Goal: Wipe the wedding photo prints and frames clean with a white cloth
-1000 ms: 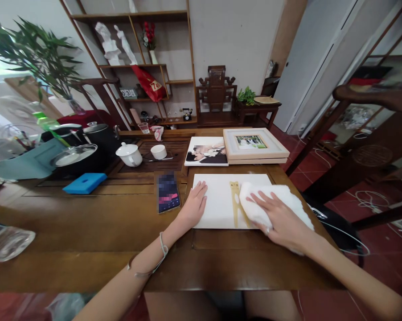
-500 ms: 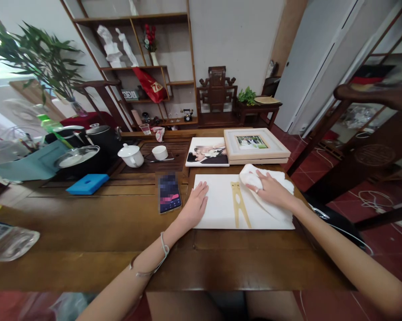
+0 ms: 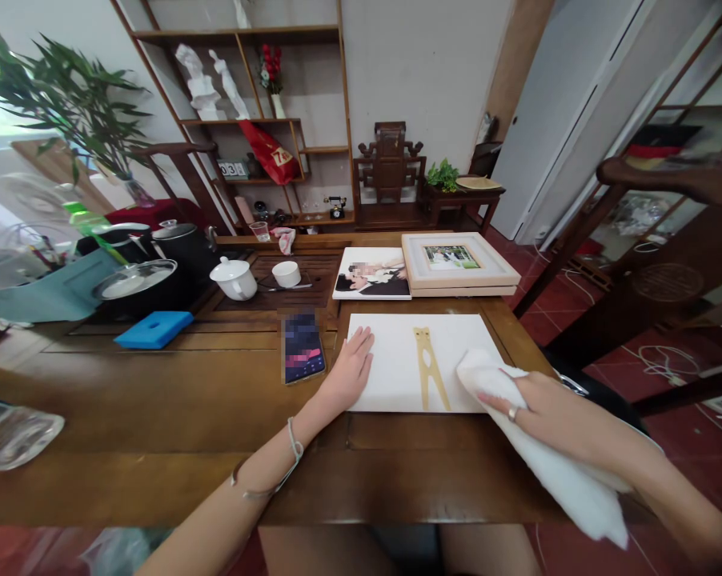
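A flat white panel (image 3: 391,368) lies on the wooden table, with a tan A-shaped piece (image 3: 428,370) resting flat on its middle. My left hand (image 3: 352,368) presses on the panel's left edge, fingers stretched out. At the lower right corner, my right hand (image 3: 541,408) grips a white cloth (image 3: 553,472); part of the cloth touches the panel and the rest hangs over the table's front edge. Just left of my left hand is a phone (image 3: 302,348) with a lit screen.
Behind the panel lie a photo print (image 3: 370,272) and stacked picture frames (image 3: 460,264). Further left are a white lidded cup (image 3: 234,278), a small white bowl (image 3: 286,274), a blue block (image 3: 154,330) and a pan with a glass lid (image 3: 134,280). A dark chair (image 3: 655,272) stands at the right.
My right hand has pulled the cloth from the panel's upper right down toward me and to the right, baring that corner. My left hand has stayed in place.
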The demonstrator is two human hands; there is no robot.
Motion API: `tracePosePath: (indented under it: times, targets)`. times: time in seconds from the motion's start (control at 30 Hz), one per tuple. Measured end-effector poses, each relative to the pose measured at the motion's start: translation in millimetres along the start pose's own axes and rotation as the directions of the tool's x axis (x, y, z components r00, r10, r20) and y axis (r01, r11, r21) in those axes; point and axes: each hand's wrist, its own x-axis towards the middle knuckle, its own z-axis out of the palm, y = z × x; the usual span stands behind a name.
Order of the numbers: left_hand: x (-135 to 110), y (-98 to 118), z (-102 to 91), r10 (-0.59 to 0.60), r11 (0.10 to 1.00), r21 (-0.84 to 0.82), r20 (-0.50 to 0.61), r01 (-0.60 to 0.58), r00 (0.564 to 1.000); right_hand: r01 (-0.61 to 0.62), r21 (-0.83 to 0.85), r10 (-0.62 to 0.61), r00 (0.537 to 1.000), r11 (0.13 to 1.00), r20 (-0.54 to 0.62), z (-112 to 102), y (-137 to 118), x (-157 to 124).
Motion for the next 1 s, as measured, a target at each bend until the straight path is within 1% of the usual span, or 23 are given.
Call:
tracePosePath:
  times: [0.03,0.1,0.17,0.2,0.23,0.3,0.37,0.4,0.47,0.57,0.6,0.63,0.7,0.77,0.83,0.9,1.0]
  targets:
    - [0,0,-0.2,-0.003,1.0,0.003,0.003,0.003,1.0,-0.051,0.03,0.051,0.999,0.998,-0.004,-3,0,7]
    - [0,0,-0.3,-0.009,1.0,0.011,0.008,0.009,1.0,-0.142,0.079,0.144,0.989,0.987,-0.02,-7,-2,32]
    - [0,0,-0.3,-0.001,1.0,0.018,0.005,0.001,1.0,-0.169,0.105,0.173,0.984,0.98,-0.035,-8,-9,65]
    - [0,0,-0.2,0.007,1.0,0.02,0.001,-0.007,1.0,-0.157,0.109,0.163,0.985,0.982,-0.047,-7,-15,81]
    - [0,-1,0.0,0.015,1.0,0.021,-0.004,-0.015,1.0,-0.122,0.105,0.129,0.99,0.987,-0.061,-4,-22,97]
    - [-1,-2,0.6,0.027,0.999,0.024,-0.011,-0.026,1.0,-0.012,0.059,0.019,0.994,0.998,-0.109,5,-37,121]
    - [-1,-3,1.6,0.032,0.999,0.025,-0.017,-0.031,0.999,0.128,-0.026,-0.131,0.982,0.991,-0.138,16,-53,133]
    - [-1,-4,2.2,0.033,0.999,0.024,-0.019,-0.032,0.999,0.207,-0.068,-0.215,0.967,0.976,-0.134,21,-59,133]
    - [-1,-5,3.7,0.031,0.999,0.021,-0.025,-0.031,0.999,0.354,-0.13,-0.367,0.925,0.926,-0.096,30,-70,122]
    - [-1,-5,5.1,0.026,1.0,0.016,-0.036,-0.025,0.999,0.529,-0.165,-0.538,0.843,0.833,-0.014,40,-79,80]
    - [-1,-4,5.2,0.024,1.0,0.013,-0.037,-0.023,0.999,0.564,-0.166,-0.571,0.821,0.809,0.005,43,-81,64]
    - [-1,-4,5.0,0.021,1.0,0.01,-0.035,-0.021,0.999,0.578,-0.164,-0.585,0.811,0.799,0.011,45,-83,48]
    - [-1,-3,4.5,0.018,1.0,0.002,-0.031,-0.018,0.999,0.57,-0.154,-0.576,0.817,0.807,0.007,47,-84,24]
    - [-1,-3,3.9,0.023,1.0,-0.009,-0.033,-0.024,0.999,0.526,-0.145,-0.531,0.847,0.838,0.004,45,-83,19]
    - [-2,-3,3.9,0.029,0.999,-0.026,-0.04,-0.031,0.999,0.453,-0.146,-0.458,0.889,0.879,0.001,40,-81,33]
    - [-1,-4,4.1,0.027,0.998,-0.054,-0.048,-0.03,0.998,0.359,-0.164,-0.366,0.93,0.919,-0.013,34,-82,60]
    - [1,-8,3.7,0.002,0.99,-0.139,-0.071,-0.012,0.998,0.239,-0.239,-0.256,0.966,0.941,-0.043,34,-97,97]
